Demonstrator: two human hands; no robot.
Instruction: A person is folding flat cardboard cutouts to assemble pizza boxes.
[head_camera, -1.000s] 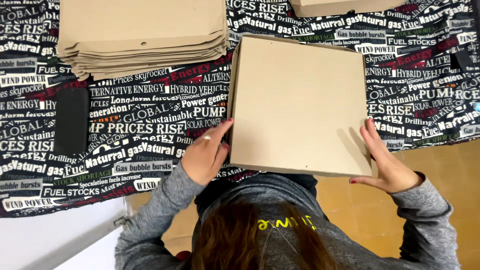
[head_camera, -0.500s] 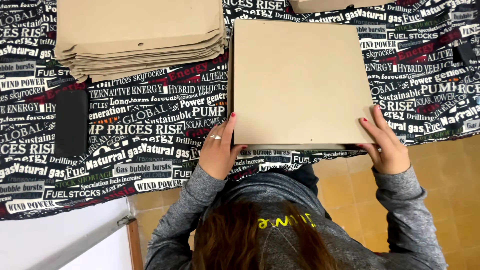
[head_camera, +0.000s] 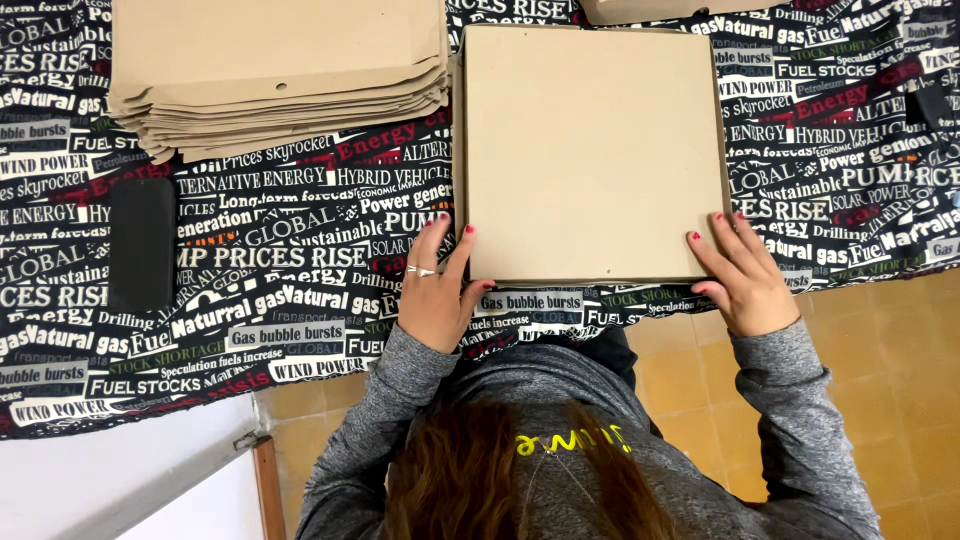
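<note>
Both hands, left hand (head_camera: 437, 290) and right hand (head_camera: 742, 278), are gripping 1 folded, closed cardboard box (head_camera: 592, 150); beyond the left-hand grip, a flat cardboard stack (head_camera: 280, 75) is waiting unfolded.

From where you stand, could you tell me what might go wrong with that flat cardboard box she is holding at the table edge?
The cardboard box sits right at the table's near edge, held only by the left hand and right hand at its corners, so it might slip off. The stack of flat cardboard sheets beside it is fanned unevenly and could slide if bumped.
</note>
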